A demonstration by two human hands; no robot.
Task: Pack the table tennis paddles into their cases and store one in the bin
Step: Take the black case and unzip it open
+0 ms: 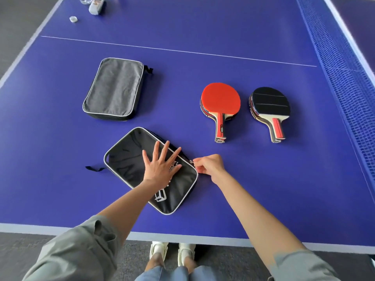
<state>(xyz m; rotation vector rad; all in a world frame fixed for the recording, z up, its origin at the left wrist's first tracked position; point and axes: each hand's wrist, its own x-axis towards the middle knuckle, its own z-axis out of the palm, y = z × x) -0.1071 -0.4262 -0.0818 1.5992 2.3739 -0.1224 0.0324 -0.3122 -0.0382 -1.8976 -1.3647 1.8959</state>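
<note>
Hands at work on the black paddle case (129,159) lying skewed near the front edge of the blue table tennis table (203,37). Left hand (160,167) flat on the case, fingers straight and spread, pressing down on the printed white logo. Right hand (210,166) curled at the case's right corner, thumb and forefinger pinching the small metal zipper pull (191,161) (zip apparently closed along that edge, hard to be sure). Black wrist loop (94,168) trailing out from the case's left side. Farther back and to the left, well apart, a second case with a grey top (113,88), flat and zipped. Off to the right, two stacks of paddles, handles toward the near edge: one topped with red rubber (221,100), the other with black rubber (269,102), side by side but not touching. Net (341,78) along the right edge. At the far left corner, a small white cap (73,19) and a plastic bottle (97,5), partly cut off.
</note>
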